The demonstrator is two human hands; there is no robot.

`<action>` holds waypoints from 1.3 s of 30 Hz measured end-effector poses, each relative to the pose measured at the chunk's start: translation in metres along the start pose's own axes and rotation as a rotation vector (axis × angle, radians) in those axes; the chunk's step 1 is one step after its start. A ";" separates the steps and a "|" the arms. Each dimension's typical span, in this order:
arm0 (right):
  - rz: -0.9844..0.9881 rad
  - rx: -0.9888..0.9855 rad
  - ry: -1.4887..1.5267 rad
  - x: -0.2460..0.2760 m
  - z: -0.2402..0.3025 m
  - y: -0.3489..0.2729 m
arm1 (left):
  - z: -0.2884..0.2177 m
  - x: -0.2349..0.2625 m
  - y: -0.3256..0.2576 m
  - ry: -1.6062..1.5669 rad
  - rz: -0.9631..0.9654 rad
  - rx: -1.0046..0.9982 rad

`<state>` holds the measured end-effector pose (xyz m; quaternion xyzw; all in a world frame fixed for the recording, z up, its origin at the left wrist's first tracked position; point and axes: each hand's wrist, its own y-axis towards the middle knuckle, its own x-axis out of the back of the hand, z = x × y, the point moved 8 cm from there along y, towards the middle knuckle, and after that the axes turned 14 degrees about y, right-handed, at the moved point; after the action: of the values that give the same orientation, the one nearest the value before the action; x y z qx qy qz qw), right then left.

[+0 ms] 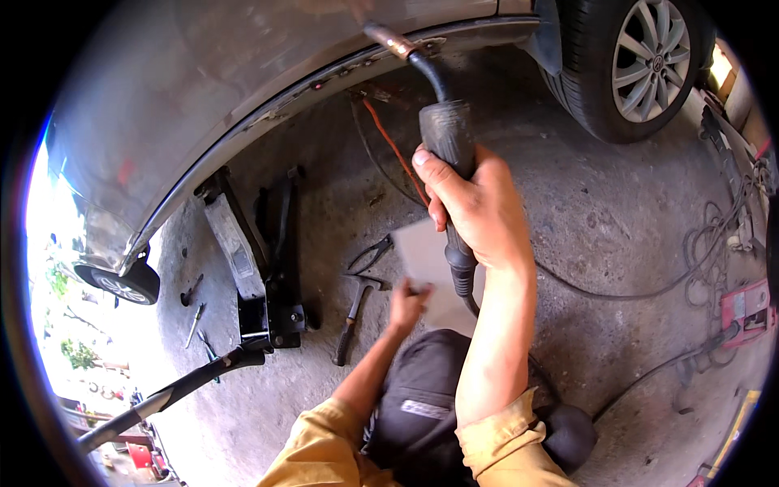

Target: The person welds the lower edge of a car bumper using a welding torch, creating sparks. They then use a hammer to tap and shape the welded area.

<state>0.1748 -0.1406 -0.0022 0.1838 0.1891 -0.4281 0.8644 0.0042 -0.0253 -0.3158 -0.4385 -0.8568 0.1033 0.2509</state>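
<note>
My right hand (479,203) is wrapped round the black grip of a welding torch (448,130). The torch's bent neck and copper-coloured nozzle reach up to the sill (324,77) of a grey-brown car, where small weld spots show along the lower edge. Lower down, my left hand (406,308) is closed and slightly blurred, in front of a pale flat sheet (430,260). A small dark bit shows at its fingers, too unclear to name. To its left a hammer (354,316) lies on the concrete, with dark-handled pliers (372,255) just above it.
A trolley jack (239,243) stands left under the car, its long handle (154,406) slanting to the lower left. The car's wheel (641,65) is at upper right. An orange cable (389,142) and dark hoses cross the floor near a red machine (745,314).
</note>
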 end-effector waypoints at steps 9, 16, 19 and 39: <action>0.059 -0.083 0.166 -0.049 -0.079 0.006 | -0.183 0.294 -0.107 0.044 -0.608 -0.487; 0.018 -0.121 0.157 -0.041 -0.112 0.007 | -0.292 0.330 -0.087 -0.025 -0.699 -0.639; -0.001 -0.098 0.191 -0.049 -0.109 0.009 | -0.320 0.333 -0.074 -0.056 -0.748 -0.788; -0.135 0.032 -0.149 -0.091 -0.113 0.005 | -0.315 0.370 -0.042 0.061 -0.851 -0.892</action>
<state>0.1083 -0.0228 -0.0547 0.1522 0.1294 -0.5007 0.8423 -0.0426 0.2338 0.0954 -0.1236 -0.9097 -0.3868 0.0870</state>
